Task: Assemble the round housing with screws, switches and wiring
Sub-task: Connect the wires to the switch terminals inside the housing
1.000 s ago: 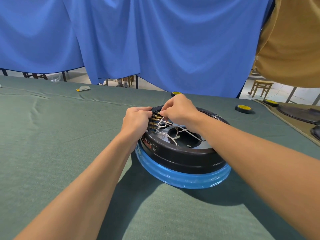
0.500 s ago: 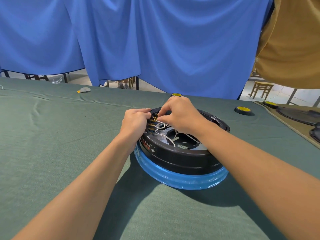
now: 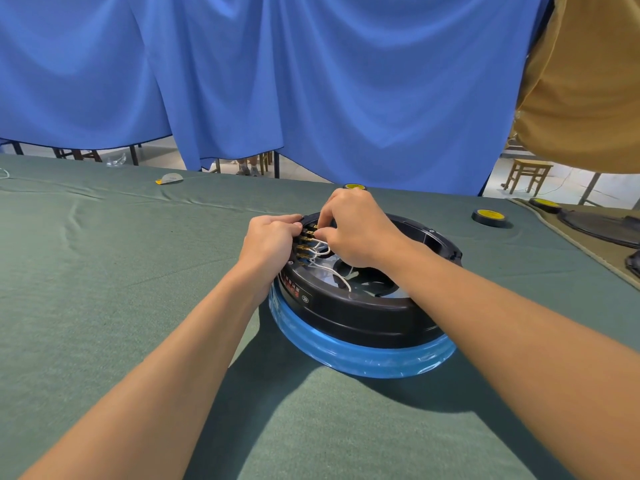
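As the left hand (image 3: pixel 268 242) grips the round black plastic housing (image 3: pixel 363 318), the right hand (image 3: pixel 360 230) pinches a thin white wire (image 3: pixel 321 251).

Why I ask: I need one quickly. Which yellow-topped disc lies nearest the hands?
The disc half-hidden behind the right hand; the middle disc and far-right disc lie farther off.

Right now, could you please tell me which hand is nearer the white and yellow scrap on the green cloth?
Left. The left hand holds the housing at its rim, to the right of the scrap; the right hand is farther right, pinching the wires.
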A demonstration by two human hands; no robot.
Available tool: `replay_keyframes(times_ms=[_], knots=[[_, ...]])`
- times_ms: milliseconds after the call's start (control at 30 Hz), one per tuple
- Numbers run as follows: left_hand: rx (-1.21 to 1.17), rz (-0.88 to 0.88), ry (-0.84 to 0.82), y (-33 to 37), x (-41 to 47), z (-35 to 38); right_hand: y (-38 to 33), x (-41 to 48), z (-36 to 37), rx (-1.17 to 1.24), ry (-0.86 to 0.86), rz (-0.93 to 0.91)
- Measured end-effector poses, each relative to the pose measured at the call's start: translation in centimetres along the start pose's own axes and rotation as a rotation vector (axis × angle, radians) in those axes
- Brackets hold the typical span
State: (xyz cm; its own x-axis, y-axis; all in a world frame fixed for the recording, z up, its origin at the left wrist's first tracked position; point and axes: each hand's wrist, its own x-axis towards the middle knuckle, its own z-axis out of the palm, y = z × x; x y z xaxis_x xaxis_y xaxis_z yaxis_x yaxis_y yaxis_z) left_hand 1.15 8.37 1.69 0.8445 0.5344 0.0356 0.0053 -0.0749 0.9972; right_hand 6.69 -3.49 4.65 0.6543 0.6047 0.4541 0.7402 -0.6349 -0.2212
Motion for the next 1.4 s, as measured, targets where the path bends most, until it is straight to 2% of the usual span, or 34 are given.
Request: replay_keyframes(times_ms=[600,1400], knots=[[-0.004,-0.020,-0.014,0.28,-0.21,-0.05,-0.04,-0.20,-0.05,0.111,-0.032,0.083],[0.031,0.001,0.009,-0.18,0.20,0.22,-0.41,0.00,0.67,0.091,0.025,0.084]])
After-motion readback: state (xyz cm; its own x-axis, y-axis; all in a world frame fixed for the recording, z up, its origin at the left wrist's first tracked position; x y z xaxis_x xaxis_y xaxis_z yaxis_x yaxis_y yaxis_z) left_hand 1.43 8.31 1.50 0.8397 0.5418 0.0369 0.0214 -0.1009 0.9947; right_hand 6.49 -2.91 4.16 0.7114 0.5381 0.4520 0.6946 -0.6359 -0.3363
